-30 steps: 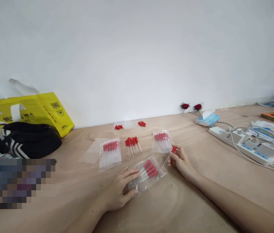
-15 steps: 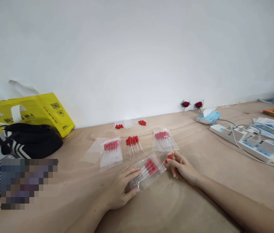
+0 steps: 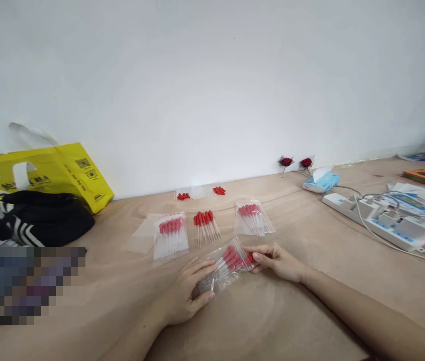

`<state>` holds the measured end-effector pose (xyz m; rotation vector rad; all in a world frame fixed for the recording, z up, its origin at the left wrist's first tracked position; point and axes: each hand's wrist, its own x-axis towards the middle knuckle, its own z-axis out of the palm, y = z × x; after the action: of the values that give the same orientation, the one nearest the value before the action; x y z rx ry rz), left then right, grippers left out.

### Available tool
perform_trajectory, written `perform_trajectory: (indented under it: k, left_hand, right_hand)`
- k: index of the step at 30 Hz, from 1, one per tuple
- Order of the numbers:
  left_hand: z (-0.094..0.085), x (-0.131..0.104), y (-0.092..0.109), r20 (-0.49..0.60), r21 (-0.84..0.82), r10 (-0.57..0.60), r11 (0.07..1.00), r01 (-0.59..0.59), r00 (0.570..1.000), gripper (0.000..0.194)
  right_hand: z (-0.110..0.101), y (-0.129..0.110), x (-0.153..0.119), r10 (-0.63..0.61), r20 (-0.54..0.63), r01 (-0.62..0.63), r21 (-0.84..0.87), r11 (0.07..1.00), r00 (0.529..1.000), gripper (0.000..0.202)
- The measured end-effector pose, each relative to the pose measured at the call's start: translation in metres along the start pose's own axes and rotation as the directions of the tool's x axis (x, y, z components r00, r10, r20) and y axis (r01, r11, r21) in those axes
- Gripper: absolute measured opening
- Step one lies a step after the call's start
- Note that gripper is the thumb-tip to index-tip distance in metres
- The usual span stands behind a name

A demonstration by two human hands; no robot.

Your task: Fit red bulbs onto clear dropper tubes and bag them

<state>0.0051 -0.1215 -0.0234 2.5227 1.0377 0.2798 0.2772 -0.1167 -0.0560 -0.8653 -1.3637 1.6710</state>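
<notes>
A clear zip bag [image 3: 223, 271] with several red-topped droppers lies between my hands. My left hand [image 3: 193, 288] grips the bag's lower left end between thumb and fingers. At the bag's open upper right end, my right hand [image 3: 274, 261] pinches a red-topped dropper [image 3: 250, 257], whose stem is hidden in or behind the bag. Behind are a filled bag [image 3: 170, 238] at left, a loose group of red-topped droppers [image 3: 205, 228] in the middle, and another filled bag [image 3: 253, 218] at right. Two small groups of red caps [image 3: 183, 196] [image 3: 219, 190] lie near the wall.
At the left stand a yellow bag [image 3: 80, 175] and a black pouch [image 3: 50, 218]. Flat clear bags [image 3: 139, 235] lie beside the left filled bag. On the right are a power strip [image 3: 378, 223] with cables, a blue tissue pack [image 3: 321, 181] and two red roses [image 3: 286, 162] [image 3: 306, 163].
My right hand has moved left and slightly down, bringing the red-topped dropper to the bag's opening. My left hand still holds the bag. The view has shifted slightly.
</notes>
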Motion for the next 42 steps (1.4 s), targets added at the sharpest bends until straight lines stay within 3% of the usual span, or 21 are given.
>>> perform_trajectory:
  k: [5, 8, 12, 18, 23, 28, 35, 42]
  left_hand:
    - [0.0, 0.0, 0.0, 0.012, 0.003, -0.009, 1.0, 0.009, 1.0, 0.049]
    - [0.0, 0.0, 0.0, -0.007, -0.003, 0.009, 1.0, -0.01, 1.0, 0.049]
    - [0.001, 0.0, -0.001, -0.026, -0.015, 0.026, 1.0, -0.027, 0.999, 0.049]
    - [0.001, 0.0, -0.002, -0.009, -0.016, 0.028, 0.999, -0.028, 1.0, 0.049]
    - [0.0, 0.001, 0.0, -0.011, -0.014, 0.019, 1.0, -0.019, 1.0, 0.049]
    - [0.0, 0.0, 0.002, -0.014, -0.025, 0.003, 1.0, -0.003, 1.0, 0.049]
    - [0.0, 0.0, 0.0, -0.019, -0.024, 0.007, 1.0, -0.008, 1.0, 0.048]
    - [0.001, -0.001, -0.001, -0.027, -0.041, 0.035, 0.998, -0.036, 0.999, 0.047]
  right_hand:
    - [0.012, 0.001, -0.002, -0.053, -0.062, 0.057, 0.062, 0.996, 0.997, 0.035]
    - [0.015, 0.007, -0.002, -0.065, -0.094, 0.058, -0.075, 0.995, 0.993, 0.032]
    - [0.02, 0.014, -0.002, -0.176, -0.218, 0.126, -0.226, 0.966, 0.96, 0.03]
    - [0.025, 0.013, 0.0, -0.093, -0.376, 0.072, -0.07, 0.995, 0.922, 0.048]
    - [0.024, 0.011, 0.005, 0.006, -0.359, -0.034, -0.072, 0.997, 0.933, 0.039]
    - [0.027, 0.009, 0.007, -0.09, -0.419, 0.015, -0.18, 0.984, 0.904, 0.033]
    - [0.029, 0.003, 0.003, -0.039, -0.411, -0.064, -0.234, 0.97, 0.911, 0.04]
    - [0.023, 0.001, 0.0, -0.062, -0.23, -0.007, -0.287, 0.958, 0.971, 0.036]
